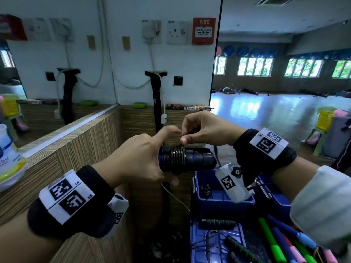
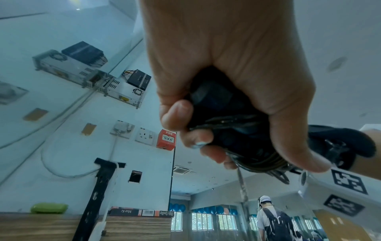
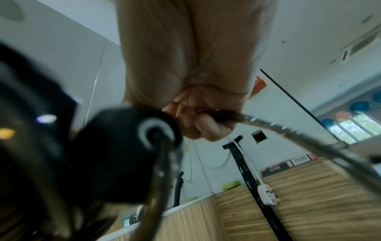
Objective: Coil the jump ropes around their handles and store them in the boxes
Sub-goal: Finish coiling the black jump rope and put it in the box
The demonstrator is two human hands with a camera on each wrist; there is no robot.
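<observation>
Two black jump rope handles (image 1: 197,158) lie side by side, held level in mid-air. Several turns of dark rope (image 1: 177,154) wrap around their middle. My left hand (image 1: 144,158) grips the handles' left end, fingers curled round them (image 2: 218,101). My right hand (image 1: 199,128) is above the coil and pinches the rope (image 3: 268,124) between thumb and fingers. In the right wrist view a handle's end cap (image 3: 134,146) looms close, blurred. A blue box (image 1: 214,196) stands open below the handles, with a coiled rope inside.
A second blue box (image 1: 214,242) nearer me holds loose black-and-green handles. Green, blue and pink handles (image 1: 284,243) lie at the lower right. A wood-grain counter (image 1: 76,149) runs along the left, with a white tub (image 1: 9,160) on it. A mirror shows the hall.
</observation>
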